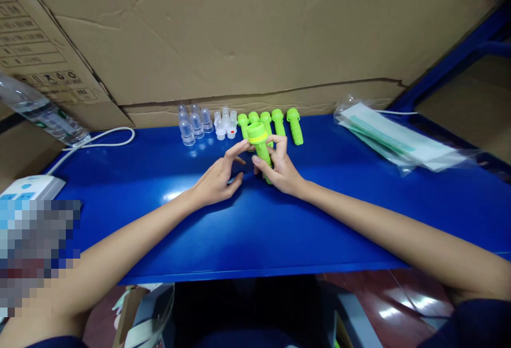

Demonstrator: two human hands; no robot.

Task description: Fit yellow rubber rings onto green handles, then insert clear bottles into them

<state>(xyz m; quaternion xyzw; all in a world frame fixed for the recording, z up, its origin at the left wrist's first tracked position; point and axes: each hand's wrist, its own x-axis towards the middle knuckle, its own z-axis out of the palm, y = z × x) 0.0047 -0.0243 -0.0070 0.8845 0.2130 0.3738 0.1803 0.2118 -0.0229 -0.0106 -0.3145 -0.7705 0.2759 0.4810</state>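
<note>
Gripping green plastic tube (261, 148) in my right hand (281, 170), fingers wrapped around its shaft, wide threaded end up. My left hand (217, 180) open, holding nothing, fingertips touching tube's rim. Tube tilted above blue table (159, 177), centre. Just behind: row of green tubes (285, 123), small white caps (224, 123), clear caps (194, 123). Far right, bagged packet (393, 138). Left, power strip (32, 187), water bottle (40, 111). Cardboard (239, 34) behind.

Lime-green tubes (279, 123), clear caps (194, 123), a glossy blue table (359, 199), plain brown cardboard (247, 34).
</note>
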